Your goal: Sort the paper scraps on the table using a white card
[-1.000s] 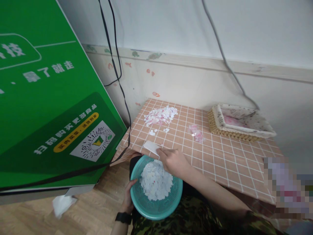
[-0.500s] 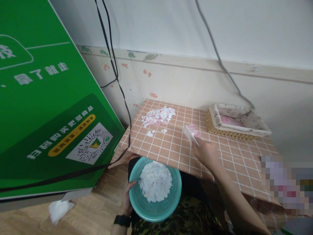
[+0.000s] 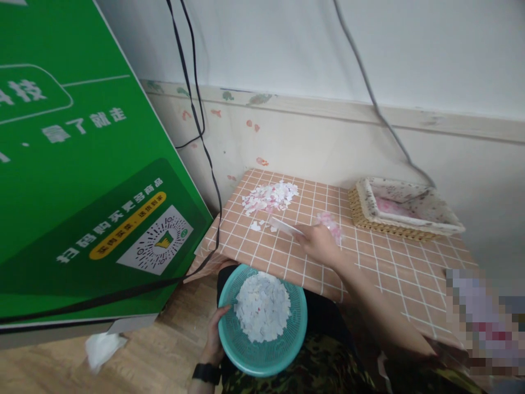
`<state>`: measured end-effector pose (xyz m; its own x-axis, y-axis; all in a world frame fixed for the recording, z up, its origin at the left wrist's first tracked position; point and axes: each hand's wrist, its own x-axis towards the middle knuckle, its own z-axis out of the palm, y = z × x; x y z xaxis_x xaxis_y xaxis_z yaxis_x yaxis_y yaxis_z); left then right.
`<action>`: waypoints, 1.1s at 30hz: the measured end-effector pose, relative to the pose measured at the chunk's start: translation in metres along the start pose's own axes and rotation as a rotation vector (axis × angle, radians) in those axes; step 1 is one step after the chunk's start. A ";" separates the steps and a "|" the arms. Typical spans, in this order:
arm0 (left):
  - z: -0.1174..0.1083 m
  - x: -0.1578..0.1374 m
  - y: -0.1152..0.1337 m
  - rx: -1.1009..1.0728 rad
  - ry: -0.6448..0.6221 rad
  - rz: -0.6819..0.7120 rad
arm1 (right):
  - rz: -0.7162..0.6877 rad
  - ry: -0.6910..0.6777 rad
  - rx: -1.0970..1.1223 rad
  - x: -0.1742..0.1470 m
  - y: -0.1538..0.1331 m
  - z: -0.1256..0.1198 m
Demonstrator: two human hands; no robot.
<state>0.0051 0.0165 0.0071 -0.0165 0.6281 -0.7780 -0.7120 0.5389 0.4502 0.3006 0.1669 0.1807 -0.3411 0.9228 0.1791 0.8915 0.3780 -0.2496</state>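
My left hand grips the left rim of a round teal plastic colander on my lap. Inside it lies a heap of white paper scraps. My right hand is closed on a thin, flat white piece, its exact kind unclear. The piece points left over the table, its tip beside a few loose scraps. Beyond the tip is a pile of white and pinkish paper scraps. A smaller patch of pink scraps lies just behind my right hand.
A cloth-lined wicker basket with pink bits inside stands at the table's back right. A checked cloth covers the table. Black cables hang between it and a green cabinet. A white bag-like thing lies on the floor.
My right hand has moved left with the white piece, away from the pink scraps and up to the loose white ones. My left hand still holds the colander.
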 end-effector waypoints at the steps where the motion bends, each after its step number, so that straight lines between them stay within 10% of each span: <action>1: -0.001 0.001 0.000 -0.008 -0.006 -0.010 | -0.011 0.003 0.035 -0.001 -0.001 0.001; 33: 0.007 -0.033 0.048 -0.031 -0.052 0.037 | -0.164 -0.115 0.221 0.031 -0.012 -0.015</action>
<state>-0.0233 0.0253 0.0573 -0.0072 0.6762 -0.7367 -0.7328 0.4977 0.4640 0.2834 0.1902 0.2035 -0.5181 0.8456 0.1285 0.7396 0.5184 -0.4294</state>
